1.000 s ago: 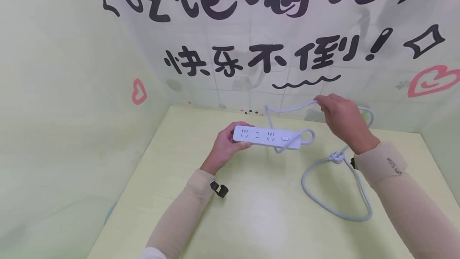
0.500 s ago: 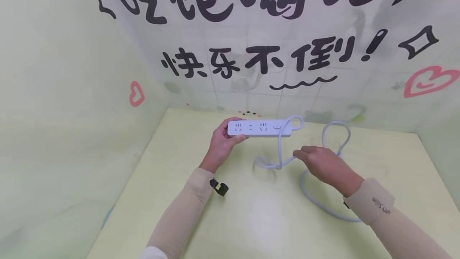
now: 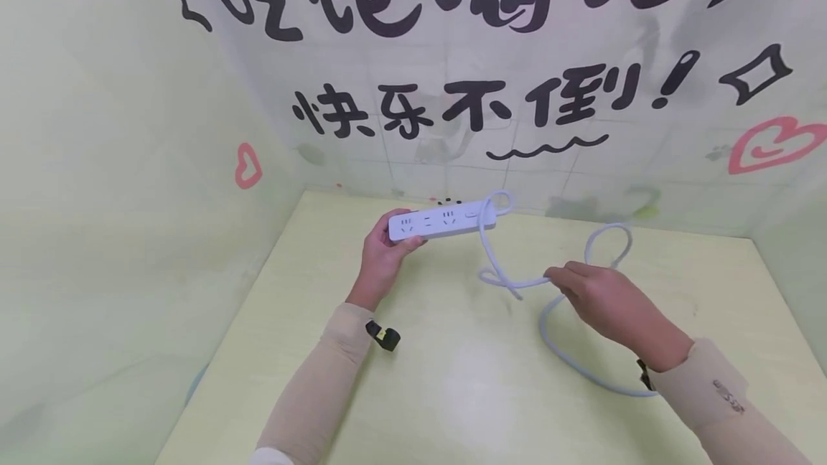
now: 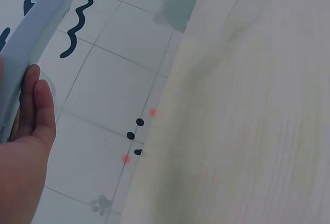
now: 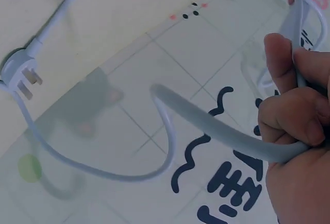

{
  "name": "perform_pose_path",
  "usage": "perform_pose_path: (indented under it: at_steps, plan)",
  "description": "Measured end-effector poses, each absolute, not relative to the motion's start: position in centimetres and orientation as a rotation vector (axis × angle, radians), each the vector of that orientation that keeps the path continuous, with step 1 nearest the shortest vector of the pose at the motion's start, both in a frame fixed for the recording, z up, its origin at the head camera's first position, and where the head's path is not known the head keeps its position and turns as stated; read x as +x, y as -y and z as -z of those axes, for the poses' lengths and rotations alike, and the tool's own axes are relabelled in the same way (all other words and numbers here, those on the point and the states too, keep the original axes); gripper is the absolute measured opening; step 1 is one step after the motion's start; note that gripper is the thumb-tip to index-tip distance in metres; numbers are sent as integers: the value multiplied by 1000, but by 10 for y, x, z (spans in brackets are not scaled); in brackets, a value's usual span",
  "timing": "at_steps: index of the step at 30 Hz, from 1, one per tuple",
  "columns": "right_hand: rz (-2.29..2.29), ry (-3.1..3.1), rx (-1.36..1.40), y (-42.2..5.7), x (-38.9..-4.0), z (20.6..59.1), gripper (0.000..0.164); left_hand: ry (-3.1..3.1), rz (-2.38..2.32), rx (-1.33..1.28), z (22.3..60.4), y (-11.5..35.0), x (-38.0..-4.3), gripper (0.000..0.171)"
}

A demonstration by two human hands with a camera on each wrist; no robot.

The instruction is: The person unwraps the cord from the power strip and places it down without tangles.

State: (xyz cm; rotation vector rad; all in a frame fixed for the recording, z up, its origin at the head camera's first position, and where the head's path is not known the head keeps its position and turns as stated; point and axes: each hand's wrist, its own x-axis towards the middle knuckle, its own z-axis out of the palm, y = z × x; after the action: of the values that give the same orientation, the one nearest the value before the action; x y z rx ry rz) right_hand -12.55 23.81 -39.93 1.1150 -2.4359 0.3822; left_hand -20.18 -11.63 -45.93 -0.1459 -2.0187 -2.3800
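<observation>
My left hand grips the left end of a white power strip, thumb in front and fingers behind it. The strip is held above the table with its sockets facing me and its right end tilted up. From that end the cord loops and hangs down in front, crossing itself. My right hand pinches the cord farther along, to the right of the strip. In the right wrist view the fingers curl round the cord, and the three-pin plug shows beyond them. The head view hides the plug behind the right hand.
A pale yellow table lies below, with a bend of cord resting on its right side. At the back stands a wall with black lettering, and a pale side wall rises on the left.
The right hand came down from near the back wall, bringing the cord lower. The power strip shifted left, and its right end went from tilted down to tilted up.
</observation>
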Motion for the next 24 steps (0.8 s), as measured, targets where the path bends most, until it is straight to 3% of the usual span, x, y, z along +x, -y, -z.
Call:
perform_pose_path:
  at_steps: [5, 10, 15, 24]
  plan:
    - [-445, 2323, 1103, -238, -129, 372, 42, 2043, 2337, -71, 467, 123, -204, 53]
    - [-461, 2385, 868, -260, -140, 362, 39, 2088, 2261, 64, 473, 136, -204, 54]
    - [-467, 2467, 661, -287, -147, 374, 34, 2134, 2174, 174, 478, 156, -204, 55]
    - [-573, 2667, 561, -307, -151, 410, 27, 2304, 2017, 309, 492, 179, -201, 58]
